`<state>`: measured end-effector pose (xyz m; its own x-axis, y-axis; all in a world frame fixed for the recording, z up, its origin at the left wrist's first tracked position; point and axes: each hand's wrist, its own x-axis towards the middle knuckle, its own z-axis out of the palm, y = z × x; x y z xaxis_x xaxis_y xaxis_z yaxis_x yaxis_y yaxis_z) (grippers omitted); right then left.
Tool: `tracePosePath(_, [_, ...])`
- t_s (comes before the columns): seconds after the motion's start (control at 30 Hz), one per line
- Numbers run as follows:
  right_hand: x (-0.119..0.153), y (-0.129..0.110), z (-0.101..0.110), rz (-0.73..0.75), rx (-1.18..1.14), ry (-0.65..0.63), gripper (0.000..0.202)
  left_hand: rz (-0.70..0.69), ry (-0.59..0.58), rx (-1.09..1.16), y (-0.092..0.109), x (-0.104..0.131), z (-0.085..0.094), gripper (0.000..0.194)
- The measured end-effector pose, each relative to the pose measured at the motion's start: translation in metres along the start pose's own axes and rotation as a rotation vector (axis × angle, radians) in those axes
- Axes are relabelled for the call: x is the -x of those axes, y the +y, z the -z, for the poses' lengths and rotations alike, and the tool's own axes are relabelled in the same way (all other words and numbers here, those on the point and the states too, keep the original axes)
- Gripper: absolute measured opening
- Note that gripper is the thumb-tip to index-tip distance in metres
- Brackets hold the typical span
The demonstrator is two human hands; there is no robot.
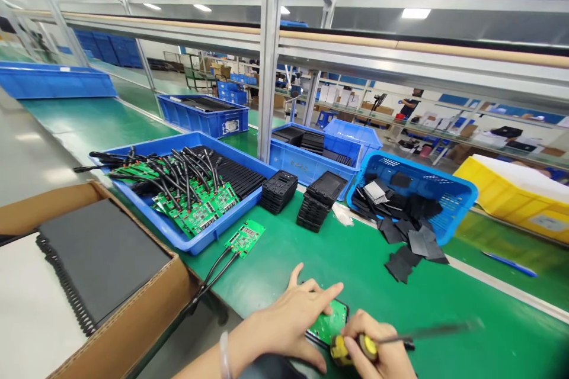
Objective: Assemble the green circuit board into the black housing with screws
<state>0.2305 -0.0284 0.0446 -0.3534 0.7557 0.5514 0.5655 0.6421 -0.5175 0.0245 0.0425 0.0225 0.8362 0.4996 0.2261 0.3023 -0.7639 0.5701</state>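
At nine o'clock, carton: an open brown cardboard box (133, 314) hangs over the near edge of the green-topped desk (444, 302), holding a dark grey ribbed foam sheet (102, 254); a knock from an elbow could tip it off.
Tray at ten o'clock: a shallow blue plastic bin (195, 240) is heaped with green circuit boards trailing black leads (186, 189); the leads are tangled, so lifting one board could drag others out.
Loose board: one small green circuit board (245, 238) lies on the desk just outside the bin, its two black wires (213, 275) running toward the desk edge, where a sleeve could snag them.
Left hand (293, 320): at six o'clock, fingers spread and pressing down on a green circuit board seated in a black housing (331, 323), gripping nothing else; if the pressure eases, the piece may skate on the smooth top.
Right hand (377, 352): fingers clenched around a yellow-handled screwdriver (400, 340), touching the housing's right side; the shaft is blurred, and a slip could scratch the board or jab the left fingers.
Stacks at twelve o'clock: two piles of black plastic housings (306, 195) stand near.
Basket at two o'clock: a tilted blue mesh basket (444, 195) spills dark grey square pads (411, 249) onto the desk; more could slide out.
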Motion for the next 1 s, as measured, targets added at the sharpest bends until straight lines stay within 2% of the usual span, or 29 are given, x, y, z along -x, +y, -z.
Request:
tracePosePath(0.1, [-0.007,0.023,0.019,-0.274,0.208,-0.034,0.012,0.027,-0.069,0.032,-0.001,-0.006,-0.001,0.107])
tracePosePath(0.13, [-0.01,0.035,0.028,-0.339,0.318,-0.03,0.015,0.037,-0.084,0.032,-0.001,-0.009,0.0,0.102])
tracePosePath(0.23, [-0.017,0.079,0.05,-0.413,0.575,-0.089,0.025,0.049,-0.074,-0.022,0.002,-0.022,0.009,0.071])
tracePosePath(0.33, [-0.017,0.116,0.055,-0.421,0.617,-0.136,0.025,0.103,0.056,-0.117,0.007,-0.05,0.037,0.024])
tracePosePath(0.37, [-0.016,0.122,0.054,-0.431,0.614,-0.139,0.026,0.145,0.135,-0.151,0.008,-0.063,0.05,0.013])
tracePosePath(0.4, [-0.015,0.125,0.051,-0.442,0.613,-0.139,0.028,0.192,0.223,-0.185,0.007,-0.078,0.063,0.01])
tracePosePath(0.47, [-0.013,0.118,0.042,-0.453,0.608,-0.133,0.035,0.28,0.386,-0.247,0.002,-0.109,0.09,0.027])
tracePosePath(0.57, [-0.01,0.085,0.022,-0.413,0.533,-0.183,0.037,0.413,0.489,-0.295,-0.012,-0.152,0.118,0.082])
tracePosePath(0.6, [-0.008,0.072,0.013,-0.399,0.483,-0.239,0.037,0.459,0.487,-0.294,-0.017,-0.163,0.123,0.096])
tracePosePath(0.63, [-0.005,0.06,0.004,-0.405,0.407,-0.34,0.047,0.501,0.476,-0.285,-0.022,-0.172,0.126,0.104])
tracePosePath(0.7, [0.001,0.04,-0.014,-0.418,0.329,-0.53,0.078,0.553,0.45,-0.249,-0.029,-0.183,0.128,0.104])
tracePosePath(0.77, [0.008,0.028,-0.026,-0.44,0.324,-0.598,0.09,0.562,0.461,-0.193,-0.032,-0.187,0.128,0.096])
tracePosePath(0.9, [0.019,0.022,-0.026,-0.588,0.289,-0.42,0.1,0.52,0.632,-0.011,-0.028,-0.17,0.13,0.095])
tracePosePath(0.97, [0.026,0.025,-0.016,-0.652,0.142,-0.362,0.095,0.494,0.744,0.137,-0.021,-0.151,0.129,0.102])
tracePosePath(1.0, [0.031,0.027,-0.011,-0.687,0.029,-0.351,0.085,0.487,0.791,0.231,-0.017,-0.139,0.127,0.103])
